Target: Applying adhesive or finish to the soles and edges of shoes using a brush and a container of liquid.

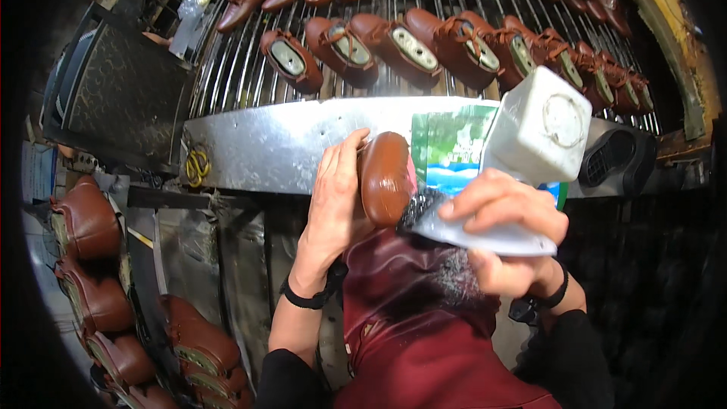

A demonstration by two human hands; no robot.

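Observation:
My left hand (333, 189) is closed around the side of a brown leather shoe (385, 174), holding it up over the near edge of the metal ledge. Its smooth, glossy underside or toe faces up. In my right hand (515, 220) is a brush with a light grey handle (485, 235). Its dark bristles (420, 210) are at the shoe's lower right edge; whether they touch cannot be made out. A dark red apron (424, 333) lies below both hands, with a pale, scuffed patch.
Brown shoes (341, 49) stand in rows on a roller rack (254, 68). On the metal ledge (295, 132) are yellow-handled scissors (198, 167), a green-and-blue packet (454, 144), a white plastic container (547, 125) and black soles (621, 160). More shoes (95, 295) are stacked at left.

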